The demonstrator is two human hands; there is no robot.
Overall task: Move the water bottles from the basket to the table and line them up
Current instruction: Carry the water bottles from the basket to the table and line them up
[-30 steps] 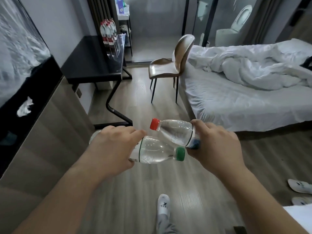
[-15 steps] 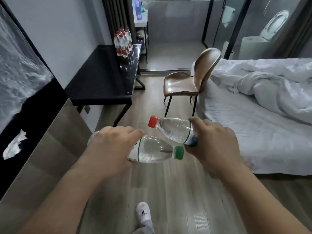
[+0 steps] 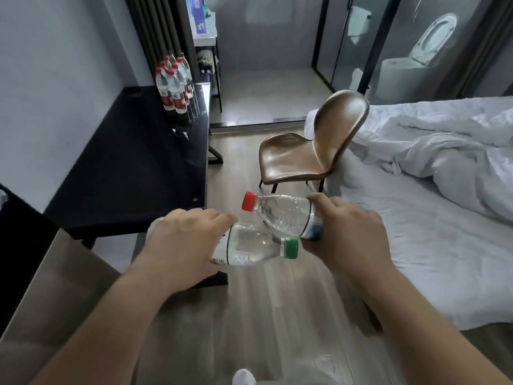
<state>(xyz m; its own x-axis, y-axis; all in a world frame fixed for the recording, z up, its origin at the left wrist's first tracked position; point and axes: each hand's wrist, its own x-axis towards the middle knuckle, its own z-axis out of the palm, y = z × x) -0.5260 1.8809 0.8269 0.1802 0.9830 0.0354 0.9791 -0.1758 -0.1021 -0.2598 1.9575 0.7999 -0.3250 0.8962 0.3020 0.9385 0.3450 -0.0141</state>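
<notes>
My left hand [image 3: 183,243] grips a clear water bottle with a green cap [image 3: 255,247], held sideways with the cap pointing right. My right hand [image 3: 349,240] grips a second clear bottle with a red cap [image 3: 280,213], also sideways, its cap pointing left. The two bottles cross above the wooden floor. The black table [image 3: 133,168] stands ahead on the left. Several red-capped water bottles [image 3: 175,84] stand in a tight group at its far right corner. No basket is in view.
A brown chair [image 3: 311,151] stands between the table and a white bed [image 3: 430,204] on the right. A wooden cabinet [image 3: 55,295] with a dark screen above it runs along my left. A glass-walled bathroom with a toilet [image 3: 416,56] lies beyond.
I have walked forward; the table, chair and standing bottles are closer and larger in view. Both hands keep the same grip on their bottles.
</notes>
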